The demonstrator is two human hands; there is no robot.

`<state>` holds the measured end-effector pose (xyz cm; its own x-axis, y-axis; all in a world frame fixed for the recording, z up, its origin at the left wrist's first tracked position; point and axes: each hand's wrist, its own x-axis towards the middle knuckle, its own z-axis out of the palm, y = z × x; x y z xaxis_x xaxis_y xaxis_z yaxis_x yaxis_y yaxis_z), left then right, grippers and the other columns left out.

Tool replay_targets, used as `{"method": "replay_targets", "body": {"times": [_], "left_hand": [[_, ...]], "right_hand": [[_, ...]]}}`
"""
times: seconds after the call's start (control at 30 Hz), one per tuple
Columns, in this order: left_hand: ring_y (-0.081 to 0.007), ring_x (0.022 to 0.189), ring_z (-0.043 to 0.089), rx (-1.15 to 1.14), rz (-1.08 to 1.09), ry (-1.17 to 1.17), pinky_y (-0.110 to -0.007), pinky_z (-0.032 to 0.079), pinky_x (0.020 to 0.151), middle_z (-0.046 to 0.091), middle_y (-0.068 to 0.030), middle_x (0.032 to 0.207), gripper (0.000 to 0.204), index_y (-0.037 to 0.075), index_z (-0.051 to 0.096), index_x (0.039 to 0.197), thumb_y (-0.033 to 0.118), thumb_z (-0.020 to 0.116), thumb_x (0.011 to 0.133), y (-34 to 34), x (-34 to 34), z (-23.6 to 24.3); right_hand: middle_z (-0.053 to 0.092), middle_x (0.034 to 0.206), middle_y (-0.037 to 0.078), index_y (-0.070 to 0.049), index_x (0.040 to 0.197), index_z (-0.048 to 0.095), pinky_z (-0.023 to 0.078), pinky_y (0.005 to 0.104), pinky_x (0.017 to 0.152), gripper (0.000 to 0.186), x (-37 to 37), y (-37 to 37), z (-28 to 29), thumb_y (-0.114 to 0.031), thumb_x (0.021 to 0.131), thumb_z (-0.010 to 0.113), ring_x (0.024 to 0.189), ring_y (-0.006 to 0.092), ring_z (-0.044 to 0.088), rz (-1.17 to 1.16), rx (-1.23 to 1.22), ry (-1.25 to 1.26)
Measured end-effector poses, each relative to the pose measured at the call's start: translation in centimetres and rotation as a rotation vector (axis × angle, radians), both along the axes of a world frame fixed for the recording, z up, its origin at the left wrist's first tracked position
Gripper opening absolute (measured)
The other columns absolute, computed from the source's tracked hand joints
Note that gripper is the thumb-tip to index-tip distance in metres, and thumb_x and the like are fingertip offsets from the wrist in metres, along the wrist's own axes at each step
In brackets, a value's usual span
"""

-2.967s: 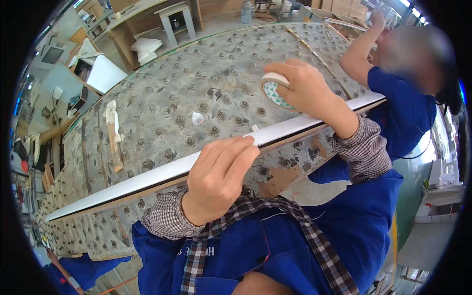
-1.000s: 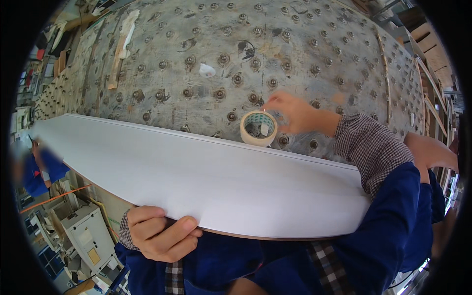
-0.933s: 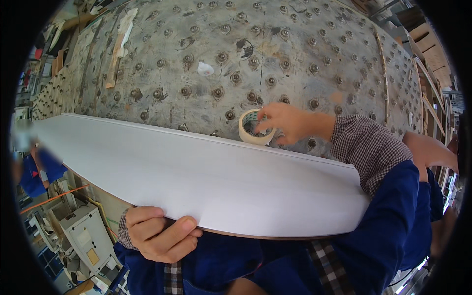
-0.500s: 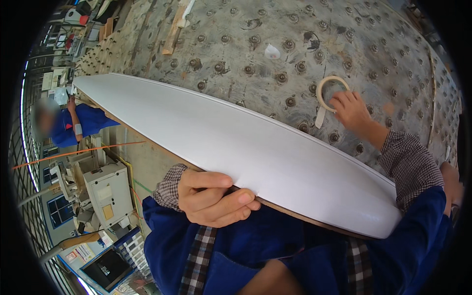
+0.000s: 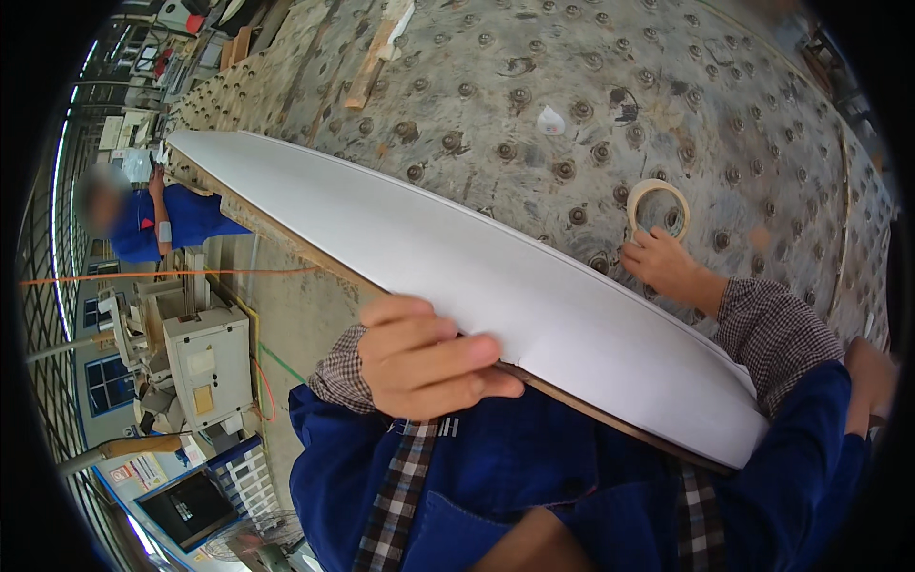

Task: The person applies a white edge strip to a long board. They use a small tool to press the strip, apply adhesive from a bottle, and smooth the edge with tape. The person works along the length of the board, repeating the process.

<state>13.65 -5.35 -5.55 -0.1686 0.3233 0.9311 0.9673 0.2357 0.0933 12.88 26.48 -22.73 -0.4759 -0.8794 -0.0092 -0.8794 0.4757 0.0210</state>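
A long, curved white panel (image 5: 457, 257) with a brown underside edge lies slantwise across my front, tapering toward the far left. My left hand (image 5: 434, 357) is curled around its near edge, fingers over the white face and thumb low at the rim. A small crease shows in the white surface beside the fingertips. Beyond the panel's far edge, my right hand (image 5: 667, 272) closes its fingers on the lower side of a cream roll of masking tape (image 5: 684, 202). The roll is at the metal table; the tape's loose end is hidden by the fingers.
The studded metal table (image 5: 457, 119) carries a wooden strip (image 5: 370, 81) and a small white scrap (image 5: 550, 120). Another person in blue (image 5: 176, 224) stands at the far left. A grey machine cabinet (image 5: 208, 367) stands at left. Part of another person's arm (image 5: 869, 377) shows at the right edge.
My right hand has shifted from the roll's right side to its lower side, where the loose tape end hung. My left fingers have moved slightly along the panel edge. The view has shifted a little.
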Motion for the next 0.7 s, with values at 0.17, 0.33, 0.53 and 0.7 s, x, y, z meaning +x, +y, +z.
{"method": "replay_targets", "body": {"times": [0.17,0.33,0.53,0.7], "left_hand": [[-0.0164,0.09,0.063,-0.305,-0.054,-0.22,-0.027,0.043,0.079,0.072,-0.0012,0.096,0.028,0.014,0.057,0.1,0.019,0.075,0.078,-0.9,0.5,3.0],[-0.0151,0.088,0.064,-0.216,-0.087,-0.258,-0.026,0.043,0.077,0.072,-0.0002,0.094,0.018,0.015,0.059,0.083,0.015,0.077,0.076,-0.6,0.5,2.8],[-0.0173,0.086,0.064,-0.033,-0.171,-0.351,-0.029,0.044,0.072,0.071,-0.0018,0.092,0.028,0.015,0.058,0.079,0.016,0.084,0.068,-1.2,0.4,2.4],[-0.021,0.085,0.064,-0.223,-0.085,-0.349,-0.03,0.043,0.072,0.07,-0.0057,0.094,0.033,0.014,0.058,0.081,0.022,0.086,0.065,-0.9,0.6,3.4]], "right_hand": [[0.054,0.086,0.001,-0.01,0.086,0.059,0.038,0.0298,0.075,0.014,-0.6,-0.1,0.6,-0.012,0.072,0.06,0.089,0.0168,0.049,0.023,-0.018,0.007],[0.054,0.081,0.001,-0.01,0.084,0.056,0.04,0.031,0.075,0.013,-1.3,-0.3,1.6,-0.011,0.071,0.06,0.082,0.0179,0.052,0.068,-0.067,-0.016],[0.056,0.086,0.007,-0.008,0.096,0.054,0.044,0.0352,0.073,0.021,-2.6,-0.6,1.9,-0.009,0.077,0.063,0.081,0.0249,0.057,-0.162,-0.483,-0.172],[0.056,0.091,0.012,-0.007,0.107,0.052,0.047,0.0383,0.065,0.023,-4.2,-2.7,5.4,-0.008,0.085,0.059,0.075,0.0289,0.059,-0.423,-0.669,-0.307]]}}
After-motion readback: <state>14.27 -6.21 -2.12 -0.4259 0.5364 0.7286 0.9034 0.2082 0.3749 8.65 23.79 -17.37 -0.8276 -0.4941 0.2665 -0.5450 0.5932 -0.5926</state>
